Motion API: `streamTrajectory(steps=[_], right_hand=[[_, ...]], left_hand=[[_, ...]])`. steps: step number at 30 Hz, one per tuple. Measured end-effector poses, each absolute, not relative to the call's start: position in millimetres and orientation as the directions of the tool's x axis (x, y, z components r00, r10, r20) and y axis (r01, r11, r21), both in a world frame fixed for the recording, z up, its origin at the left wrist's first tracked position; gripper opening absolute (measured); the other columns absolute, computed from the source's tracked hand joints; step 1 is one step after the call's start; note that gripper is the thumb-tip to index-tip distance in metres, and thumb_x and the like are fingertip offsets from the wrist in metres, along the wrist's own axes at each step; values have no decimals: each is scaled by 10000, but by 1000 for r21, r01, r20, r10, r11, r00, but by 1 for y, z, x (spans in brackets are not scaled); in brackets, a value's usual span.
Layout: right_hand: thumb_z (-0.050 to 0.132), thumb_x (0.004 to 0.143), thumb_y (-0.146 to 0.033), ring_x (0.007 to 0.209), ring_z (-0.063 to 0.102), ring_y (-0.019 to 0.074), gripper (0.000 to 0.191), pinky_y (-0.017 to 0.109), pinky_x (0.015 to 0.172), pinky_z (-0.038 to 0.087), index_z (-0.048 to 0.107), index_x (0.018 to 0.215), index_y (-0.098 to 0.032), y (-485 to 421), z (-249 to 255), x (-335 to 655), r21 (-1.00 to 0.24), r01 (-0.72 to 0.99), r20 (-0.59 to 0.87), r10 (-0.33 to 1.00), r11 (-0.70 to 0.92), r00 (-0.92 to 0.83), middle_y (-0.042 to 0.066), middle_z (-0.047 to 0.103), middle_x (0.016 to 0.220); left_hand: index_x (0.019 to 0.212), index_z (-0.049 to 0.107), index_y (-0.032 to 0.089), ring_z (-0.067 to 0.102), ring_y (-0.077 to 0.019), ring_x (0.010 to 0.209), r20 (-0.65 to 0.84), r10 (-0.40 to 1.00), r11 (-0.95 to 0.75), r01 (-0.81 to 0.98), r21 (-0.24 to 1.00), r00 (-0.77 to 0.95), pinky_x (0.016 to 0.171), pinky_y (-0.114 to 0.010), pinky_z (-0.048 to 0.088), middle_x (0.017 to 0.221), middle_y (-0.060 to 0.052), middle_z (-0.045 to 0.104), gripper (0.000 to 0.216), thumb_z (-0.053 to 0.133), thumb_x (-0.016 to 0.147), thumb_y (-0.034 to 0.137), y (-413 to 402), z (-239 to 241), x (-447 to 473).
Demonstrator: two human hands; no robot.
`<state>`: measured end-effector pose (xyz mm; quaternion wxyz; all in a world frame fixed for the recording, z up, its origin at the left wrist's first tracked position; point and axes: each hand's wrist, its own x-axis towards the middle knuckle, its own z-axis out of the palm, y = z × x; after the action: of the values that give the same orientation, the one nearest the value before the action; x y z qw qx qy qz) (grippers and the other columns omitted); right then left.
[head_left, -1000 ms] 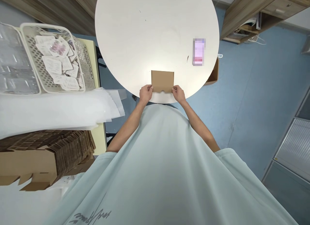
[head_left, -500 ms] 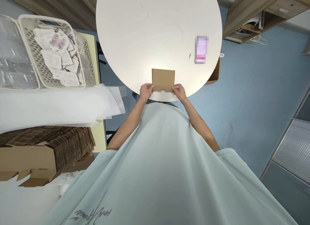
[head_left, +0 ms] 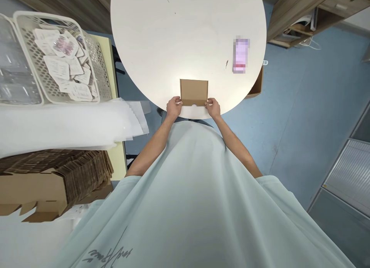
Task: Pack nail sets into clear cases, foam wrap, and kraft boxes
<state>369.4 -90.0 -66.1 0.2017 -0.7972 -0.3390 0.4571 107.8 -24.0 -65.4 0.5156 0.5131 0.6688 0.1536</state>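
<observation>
A small brown cardboard box (head_left: 194, 90) sits near the front edge of the round white table (head_left: 185, 41). Its lid is down, and a half-round notch shows at the middle of the front side. My left hand (head_left: 174, 107) pinches the box's front left corner between thumb and fingers. At the front right corner, my right hand (head_left: 213, 107) grips in the same way. What lies inside the box is hidden.
On the table's right lies a blurred pinkish phone-like object (head_left: 240, 56). To the left, a yellowish side table (head_left: 118, 160) carries a white perforated basket (head_left: 100, 64) of small packets, white sheets (head_left: 66, 123) and a stack of flat cardboard boxes (head_left: 83, 175). Wooden cabinets (head_left: 300, 14) stand far right.
The front of the box now shows as a darker band below the lid, with the notch clearer. Both hands keep their hold. The whole view has shifted slightly.
</observation>
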Motion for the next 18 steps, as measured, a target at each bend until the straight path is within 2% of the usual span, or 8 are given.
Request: streamTrajectory(steps=[2, 5, 8, 12, 14, 18], right_hand=[[734, 1032, -494, 1185, 806, 341, 490, 601, 1222, 603, 698, 1440, -226, -89, -67, 369, -629, 406, -564, 748, -663, 348, 149, 814, 1360], [708, 1037, -607, 1173, 803, 340, 601, 598, 1233, 603, 704, 1510, -236, -87, -63, 367, -652, 433, -548, 782, -622, 299, 169, 770, 1464], [655, 1053, -694, 1183, 805, 334, 625, 568, 1235, 611, 766, 1449, -224, -85, -48, 365, -689, 444, -505, 819, -573, 273, 181, 761, 1485], [577, 1042, -847, 1412, 727, 357, 730, 541, 1217, 635, 829, 1313, -218, -85, -15, 370, -776, 417, -399, 881, -472, 256, 182, 758, 1541], [555, 1022, -911, 1425, 725, 363, 782, 550, 1216, 636, 847, 1258, -224, -85, 3, 374, -798, 391, -380, 886, -460, 267, 168, 787, 1506], [547, 1003, -955, 1275, 805, 376, 824, 588, 1203, 630, 869, 1164, -215, -87, 25, 379, -782, 345, -441, 852, -519, 281, 158, 866, 1280]], left_hand=[[1412, 781, 142, 848, -323, 1131, -577, 816, 468, 555, 688, 27, 1154, -501, 605, 1387, -179, 845, 483, 709, 935, 124, -21, -59, 110], [1423, 799, 167, 842, -319, 1165, -597, 802, 481, 549, 684, 40, 1184, -483, 592, 1429, -156, 833, 496, 701, 938, 118, -17, -50, 112], [1384, 829, 179, 827, -333, 1225, -587, 807, 458, 557, 693, 67, 1218, -492, 579, 1445, -157, 823, 436, 722, 961, 168, -15, -38, 111], [1328, 846, 172, 793, -330, 1328, -494, 864, 385, 499, 776, 101, 1238, -476, 580, 1458, -158, 822, 349, 715, 1038, 315, -17, -11, 104], [1287, 856, 184, 787, -321, 1337, -444, 887, 346, 454, 821, 126, 1225, -459, 590, 1406, -135, 848, 352, 692, 1079, 415, -20, 5, 100], [1201, 863, 196, 826, -330, 1217, -461, 879, 363, 456, 813, 122, 1146, -463, 628, 1264, -126, 884, 429, 672, 1096, 565, -24, 22, 97]])
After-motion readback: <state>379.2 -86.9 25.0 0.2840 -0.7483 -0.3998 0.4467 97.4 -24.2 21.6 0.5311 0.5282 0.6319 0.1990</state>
